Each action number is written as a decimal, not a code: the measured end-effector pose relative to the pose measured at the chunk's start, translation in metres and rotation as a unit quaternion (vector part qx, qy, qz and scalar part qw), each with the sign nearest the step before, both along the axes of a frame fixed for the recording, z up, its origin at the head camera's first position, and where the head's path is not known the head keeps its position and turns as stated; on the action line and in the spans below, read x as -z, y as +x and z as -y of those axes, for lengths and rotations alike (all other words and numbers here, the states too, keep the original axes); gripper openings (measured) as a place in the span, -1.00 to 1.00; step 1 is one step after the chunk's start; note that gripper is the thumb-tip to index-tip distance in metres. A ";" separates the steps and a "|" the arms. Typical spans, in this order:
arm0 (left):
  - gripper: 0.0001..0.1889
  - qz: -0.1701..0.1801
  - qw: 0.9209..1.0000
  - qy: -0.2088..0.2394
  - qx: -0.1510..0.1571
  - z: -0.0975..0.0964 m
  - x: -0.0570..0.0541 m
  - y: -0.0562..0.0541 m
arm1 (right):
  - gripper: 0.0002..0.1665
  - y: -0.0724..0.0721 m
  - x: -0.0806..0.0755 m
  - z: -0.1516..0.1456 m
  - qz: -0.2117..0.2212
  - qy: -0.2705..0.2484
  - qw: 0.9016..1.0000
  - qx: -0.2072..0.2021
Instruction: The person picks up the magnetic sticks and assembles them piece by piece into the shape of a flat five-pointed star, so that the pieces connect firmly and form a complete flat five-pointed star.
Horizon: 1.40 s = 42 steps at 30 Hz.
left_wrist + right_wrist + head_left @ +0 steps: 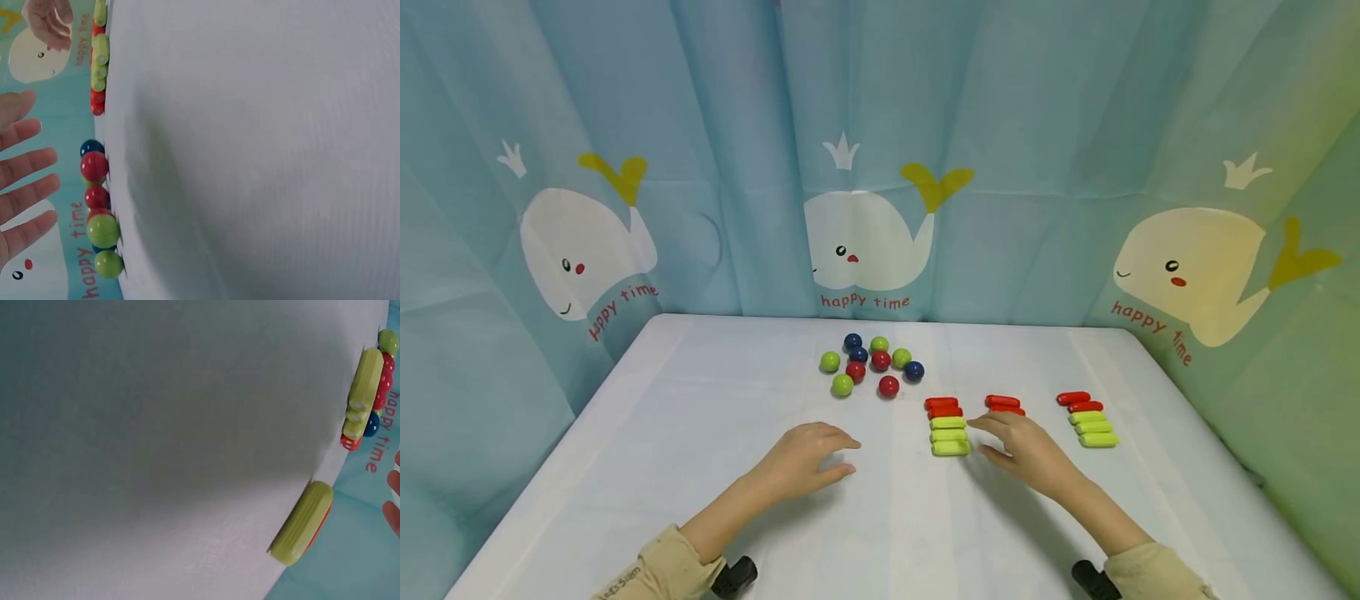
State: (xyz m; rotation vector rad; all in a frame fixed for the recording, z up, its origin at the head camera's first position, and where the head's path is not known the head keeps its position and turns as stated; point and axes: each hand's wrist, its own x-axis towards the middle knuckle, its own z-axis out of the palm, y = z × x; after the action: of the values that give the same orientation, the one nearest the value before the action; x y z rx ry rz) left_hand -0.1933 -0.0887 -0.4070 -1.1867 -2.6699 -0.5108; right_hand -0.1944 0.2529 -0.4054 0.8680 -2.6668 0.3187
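Observation:
My left hand [805, 458] hovers over the white table to the left of the sticks, fingers spread and nothing in them; the left wrist view shows the same fingers [28, 164] apart. Beside the left column of short ridged sticks, red [942, 403] above green [950, 447], my right hand [1026, 450] is held with its fingertips near the green ones. I see nothing between its fingers. Two red sticks [1002, 401] show behind that hand, which hides what lies under it. In the right wrist view a green stick [303, 522] lies close, with red behind it.
Further right is another column of red and green sticks [1093, 427]. Several glossy red, green and blue balls [881, 361] sit in a loose group towards the back. A blue whale-print curtain [737, 167] rises behind the table [662, 400].

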 end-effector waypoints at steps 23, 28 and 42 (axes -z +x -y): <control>-0.71 0.081 0.993 -0.070 0.043 -0.063 0.007 -0.007 | -0.64 -0.006 0.001 -0.022 0.010 -0.019 0.999 0.043; -0.72 0.094 0.992 -0.080 0.032 -0.088 0.013 -0.016 | -0.62 -0.008 0.000 -0.028 -0.003 -0.021 0.998 0.053; -0.74 0.044 0.996 -0.073 -0.023 -0.144 0.015 -0.023 | -0.71 -0.012 -0.002 -0.033 0.023 -0.029 0.993 0.109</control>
State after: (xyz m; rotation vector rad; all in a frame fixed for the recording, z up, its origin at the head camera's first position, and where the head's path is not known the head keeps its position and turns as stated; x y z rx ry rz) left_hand -0.2168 0.0557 -0.4224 -1.1620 -2.8454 -0.3728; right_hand -0.2063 0.2859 -0.4035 0.5525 -2.7466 0.3660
